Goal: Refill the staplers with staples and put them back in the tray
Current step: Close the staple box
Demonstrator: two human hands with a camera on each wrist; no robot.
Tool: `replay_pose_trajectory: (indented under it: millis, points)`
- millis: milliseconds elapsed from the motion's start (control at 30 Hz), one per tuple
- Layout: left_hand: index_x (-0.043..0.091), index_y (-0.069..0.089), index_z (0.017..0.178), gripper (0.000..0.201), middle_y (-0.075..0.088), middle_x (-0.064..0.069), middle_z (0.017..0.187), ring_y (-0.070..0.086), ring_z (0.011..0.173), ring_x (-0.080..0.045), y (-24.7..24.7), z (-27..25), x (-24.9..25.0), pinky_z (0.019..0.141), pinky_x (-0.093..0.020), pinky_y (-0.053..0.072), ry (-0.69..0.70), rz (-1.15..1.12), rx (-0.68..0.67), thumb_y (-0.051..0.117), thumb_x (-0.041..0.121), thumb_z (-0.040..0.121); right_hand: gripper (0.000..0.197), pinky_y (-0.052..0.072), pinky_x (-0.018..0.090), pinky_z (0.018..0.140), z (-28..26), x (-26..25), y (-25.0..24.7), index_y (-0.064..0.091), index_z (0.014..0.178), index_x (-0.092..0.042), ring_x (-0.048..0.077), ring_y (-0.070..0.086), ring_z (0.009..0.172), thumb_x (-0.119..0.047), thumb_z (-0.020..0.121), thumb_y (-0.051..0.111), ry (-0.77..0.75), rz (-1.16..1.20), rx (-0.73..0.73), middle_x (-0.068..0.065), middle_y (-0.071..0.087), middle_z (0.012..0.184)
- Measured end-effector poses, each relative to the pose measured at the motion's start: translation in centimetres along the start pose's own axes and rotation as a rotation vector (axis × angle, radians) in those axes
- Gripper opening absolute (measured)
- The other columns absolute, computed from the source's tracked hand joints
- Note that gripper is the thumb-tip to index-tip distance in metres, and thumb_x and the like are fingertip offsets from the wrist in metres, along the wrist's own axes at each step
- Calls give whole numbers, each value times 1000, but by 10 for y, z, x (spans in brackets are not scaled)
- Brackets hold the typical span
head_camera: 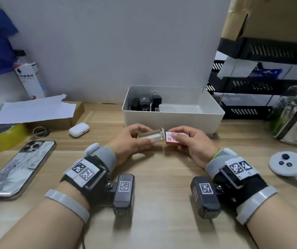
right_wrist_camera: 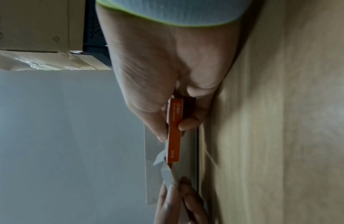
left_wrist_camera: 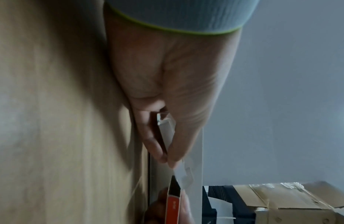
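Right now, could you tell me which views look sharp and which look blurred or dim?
Head view: evenly lit, fairly sharp, edges bowed by the wide lens. Left wrist view: dim, soft, left hand shadowing the pale wooden desk. Right wrist view: dim, the orange-sided staple box smeared.

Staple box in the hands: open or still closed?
Open. The left hand holds the grey inner drawer pulled out of the red sleeve, which the right hand grips. Cannot tell whether staples are inside.

Three black staplers (head_camera: 145,103) sit in one white tray (head_camera: 173,119) before me. One staple box sleeve (head_camera: 177,138), one inner drawer (head_camera: 149,135), one phone (head_camera: 18,168), one earbud case (head_camera: 79,129).
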State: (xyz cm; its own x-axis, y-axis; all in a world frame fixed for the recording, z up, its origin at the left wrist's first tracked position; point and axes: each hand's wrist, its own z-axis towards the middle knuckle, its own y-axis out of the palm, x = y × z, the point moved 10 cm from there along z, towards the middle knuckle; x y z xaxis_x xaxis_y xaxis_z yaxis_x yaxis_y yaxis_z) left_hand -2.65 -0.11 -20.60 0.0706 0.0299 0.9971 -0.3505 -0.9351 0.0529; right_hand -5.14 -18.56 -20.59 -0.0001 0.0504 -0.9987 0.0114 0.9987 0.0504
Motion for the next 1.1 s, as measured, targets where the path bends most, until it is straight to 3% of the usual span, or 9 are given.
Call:
replay_pose_trajectory:
  millis: [267, 433, 500, 600, 667, 767, 867, 1000, 1100]
  points:
    - [7, 67, 103, 32, 63, -17, 92, 64, 74, -19, 12, 11, -9, 69, -26, 60, 19, 19, -68, 81, -2, 76, 12, 51, 15, 58, 8, 5, 2, 69, 100, -8, 11, 63, 78, -7, 95, 58, -12, 56, -35, 8, 68, 91]
    - [17, 72, 96, 36, 64, -22, 91, 59, 80, -25, 10, 13, -7, 85, -50, 57, 62, 102, -50, 89, 15, 64, 13, 50, 16, 54, 5, -1, 6, 68, 101, -7, 10, 64, 72, -8, 95, 57, -39, 33, -37, 7, 68, 87]
    - [21, 72, 93, 38, 68, -27, 94, 58, 79, -24, 11, 10, -3, 85, -53, 56, 89, 152, -27, 90, 24, 59, 12, 48, 17, 49, 4, -3, 8, 67, 100, -6, 13, 65, 64, -7, 96, 56, -49, -15, -19, 10, 69, 83]
    - [23, 73, 91, 39, 67, -23, 89, 55, 75, -20, 11, 9, -1, 73, -38, 52, 100, 202, 2, 91, 28, 57, 12, 38, 22, 37, 3, -1, 11, 66, 99, -10, 14, 59, 47, -11, 98, 54, -45, -142, 6, 11, 67, 70]
    - [19, 72, 92, 34, 63, -15, 85, 54, 71, -16, 12, 8, -1, 63, -25, 50, 105, 218, 17, 91, 17, 64, 11, 34, 23, 37, 4, 1, 14, 64, 100, -12, 15, 56, 43, -13, 98, 54, -40, -212, -5, 11, 64, 66]
    - [19, 71, 95, 33, 67, -15, 90, 59, 72, -14, 18, 7, -1, 63, -24, 53, 105, 244, -6, 87, 9, 68, 9, 36, 29, 43, 4, 4, 18, 60, 103, -13, 21, 56, 49, -11, 98, 53, -26, -224, -44, 16, 63, 73]
    - [25, 68, 104, 37, 65, -18, 113, 66, 97, -26, 23, 7, 1, 87, -45, 59, 67, 110, -20, 75, 7, 72, 8, 40, 29, 45, 4, 2, 16, 58, 100, -12, 18, 56, 50, -7, 97, 53, -29, -205, -32, 14, 62, 78]
    - [15, 59, 114, 26, 57, -17, 108, 64, 91, -29, 18, 9, -2, 71, -40, 62, -51, -298, 29, 55, 3, 91, 7, 40, 28, 47, 6, 2, 4, 60, 96, -11, 16, 56, 51, -7, 97, 54, -28, -106, 67, 8, 66, 73]
    - [6, 62, 116, 24, 65, -21, 104, 73, 82, -29, 15, 8, -6, 72, -35, 62, -90, -369, 8, 50, 8, 96, 7, 41, 22, 43, 7, 3, 1, 59, 97, -10, 15, 55, 50, -5, 97, 53, -18, -23, 95, 9, 66, 73]
